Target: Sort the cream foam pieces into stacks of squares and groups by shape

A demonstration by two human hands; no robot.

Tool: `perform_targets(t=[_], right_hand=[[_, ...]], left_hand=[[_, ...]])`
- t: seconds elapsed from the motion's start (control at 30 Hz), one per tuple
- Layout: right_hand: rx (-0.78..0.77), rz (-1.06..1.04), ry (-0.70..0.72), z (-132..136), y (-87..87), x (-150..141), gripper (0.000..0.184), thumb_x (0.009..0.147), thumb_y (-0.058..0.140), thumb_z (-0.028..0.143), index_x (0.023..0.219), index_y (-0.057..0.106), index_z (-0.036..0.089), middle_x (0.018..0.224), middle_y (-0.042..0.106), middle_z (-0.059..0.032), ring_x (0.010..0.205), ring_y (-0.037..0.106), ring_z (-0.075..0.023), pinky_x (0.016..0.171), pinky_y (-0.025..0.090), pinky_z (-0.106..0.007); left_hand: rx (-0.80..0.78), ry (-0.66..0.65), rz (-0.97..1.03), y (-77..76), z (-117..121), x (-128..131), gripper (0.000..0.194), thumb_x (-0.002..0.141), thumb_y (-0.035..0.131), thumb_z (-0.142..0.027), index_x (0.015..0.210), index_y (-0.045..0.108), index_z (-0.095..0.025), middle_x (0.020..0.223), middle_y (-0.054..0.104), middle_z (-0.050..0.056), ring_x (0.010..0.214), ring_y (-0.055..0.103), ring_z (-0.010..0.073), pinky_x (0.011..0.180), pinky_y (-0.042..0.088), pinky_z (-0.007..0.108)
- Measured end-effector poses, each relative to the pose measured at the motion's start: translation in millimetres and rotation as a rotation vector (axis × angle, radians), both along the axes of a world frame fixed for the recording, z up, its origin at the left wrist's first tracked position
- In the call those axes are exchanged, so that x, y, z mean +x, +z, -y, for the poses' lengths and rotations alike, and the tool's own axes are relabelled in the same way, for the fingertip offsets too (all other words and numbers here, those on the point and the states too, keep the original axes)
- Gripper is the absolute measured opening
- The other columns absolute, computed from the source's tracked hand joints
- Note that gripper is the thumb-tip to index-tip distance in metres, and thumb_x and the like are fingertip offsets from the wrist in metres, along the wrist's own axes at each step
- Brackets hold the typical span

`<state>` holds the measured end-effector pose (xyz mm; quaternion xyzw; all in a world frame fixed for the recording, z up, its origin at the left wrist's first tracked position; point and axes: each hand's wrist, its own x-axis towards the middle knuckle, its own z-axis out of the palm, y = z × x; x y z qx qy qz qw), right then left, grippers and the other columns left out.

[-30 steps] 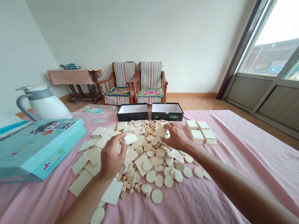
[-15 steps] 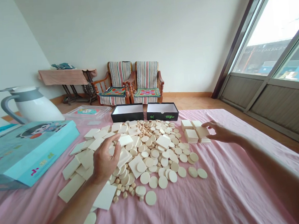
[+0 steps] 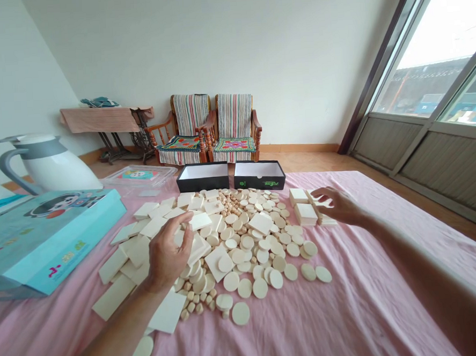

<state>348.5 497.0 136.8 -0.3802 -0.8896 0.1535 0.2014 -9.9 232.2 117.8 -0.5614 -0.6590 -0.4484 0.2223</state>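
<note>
A pale wall and two chairs draped with striped cloth stand beyond a surface spread with wrinkled pink cloth. At its centre lies the landmark, a heap of plain wooden pieces: tiles, discs, small cubes and beads. Two open black boxes border the heap's far side; a light-blue box and a jug lie to its left, and four short tile stacks to its right.

The left hand is open over the heap's left part, thumb and fingers curved apart, close to a rectangular tile. The right hand, to the right of the heap, has its fingers parted at the stacks; contact with the tiles cannot be made out.

Principal hazards: the stacks stand close together on soft, creased cloth, so a sideways brush of the right fingers could skew or topple them. The overlapping tiles on the heap's left are loosely supported; pressure from the left hand could make them slide. A square tile rests across discs in the heap and could tip if these shift. Small cubes at the near edge could scatter if knocked by the left forearm.
</note>
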Motion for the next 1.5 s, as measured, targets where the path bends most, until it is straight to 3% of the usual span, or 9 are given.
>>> perform_targets(t=[0.1,0.27,0.47,0.63,0.77,0.9,1.07,1.27,1.5], right_hand=[[0.039,0.041,0.154,39.2,2.3,-47.0,0.034,0.077,0.054,0.027,0.110,0.061,0.019,0.103,0.065,-0.0092,0.090,0.063,-0.0210,0.081,0.050,-0.036],[0.127,0.149,0.239,92.6,1.7,-102.1,0.055,0.074,0.059,0.031,0.126,0.055,0.013,0.121,0.059,-0.0161,0.111,0.053,-0.0294,0.094,0.043,-0.044],[0.108,0.320,0.433,92.0,3.7,-118.6,0.080,0.062,0.054,0.009,0.141,0.041,0.019,0.148,0.041,-0.0088,0.126,0.039,-0.0302,0.102,0.033,-0.049],[0.107,0.368,0.517,82.6,4.7,-125.6,0.073,0.066,0.055,0.007,0.136,0.047,0.025,0.140,0.050,-0.0069,0.122,0.043,-0.0278,0.101,0.031,-0.049],[0.132,0.338,0.503,76.1,7.7,-117.7,0.065,0.067,0.062,0.013,0.130,0.052,0.022,0.129,0.056,-0.0106,0.116,0.047,-0.0283,0.099,0.033,-0.048],[0.162,0.277,0.295,55.6,18.8,-88.2,0.057,0.070,0.065,0.021,0.126,0.054,0.020,0.126,0.055,-0.0126,0.117,0.045,-0.0309,0.096,0.035,-0.049],[0.151,0.370,0.102,20.4,23.5,-46.3,0.052,0.071,0.066,0.027,0.121,0.057,0.019,0.120,0.059,-0.0154,0.111,0.049,-0.0335,0.090,0.039,-0.049],[0.066,0.449,0.060,1.0,10.3,-28.5,0.054,0.067,0.067,0.028,0.120,0.059,0.018,0.123,0.058,-0.0165,0.113,0.051,-0.0333,0.093,0.038,-0.048],[0.036,0.483,0.052,1.3,11.4,-32.8,0.056,0.069,0.066,0.030,0.124,0.058,0.018,0.124,0.058,-0.0168,0.118,0.048,-0.0357,0.095,0.036,-0.051]], left_hand=[[0.002,-0.003,-0.005,0.2,0.3,0.5,0.023,0.086,0.053,-0.019,0.106,0.064,-0.017,0.100,0.071,0.005,0.095,0.067,0.0188,0.090,0.049,0.029],[0.005,0.007,-0.006,0.2,1.7,0.3,0.022,0.086,0.053,-0.019,0.105,0.064,-0.017,0.100,0.071,0.006,0.095,0.067,0.0184,0.090,0.049,0.029],[-0.009,0.007,-0.012,1.0,2.6,0.7,0.022,0.087,0.052,-0.019,0.105,0.064,-0.017,0.100,0.071,0.005,0.095,0.067,0.0184,0.089,0.049,0.029],[-0.006,0.015,-0.013,1.4,2.6,0.9,0.021,0.087,0.052,-0.020,0.104,0.064,-0.017,0.099,0.071,0.005,0.094,0.067,0.0182,0.089,0.049,0.029],[-0.011,0.020,-0.007,1.0,2.6,0.8,0.021,0.087,0.052,-0.020,0.104,0.064,-0.017,0.099,0.071,0.005,0.094,0.067,0.0181,0.089,0.049,0.029],[-0.016,0.018,-0.007,1.0,2.0,1.2,0.022,0.087,0.051,-0.020,0.104,0.064,-0.017,0.099,0.071,0.005,0.094,0.067,0.0182,0.088,0.049,0.029],[-0.028,0.014,0.003,0.8,1.3,1.7,0.023,0.086,0.052,-0.021,0.105,0.064,-0.018,0.100,0.072,0.005,0.094,0.067,0.0189,0.089,0.050,0.030],[-0.027,0.020,0.005,-0.9,1.9,0.7,0.022,0.086,0.052,-0.021,0.105,0.064,-0.018,0.099,0.072,0.005,0.094,0.067,0.0193,0.089,0.049,0.029],[-0.032,0.020,-0.008,-0.9,2.2,0.1,0.022,0.086,0.053,-0.019,0.105,0.064,-0.017,0.098,0.072,0.004,0.094,0.067,0.0186,0.088,0.049,0.028]])
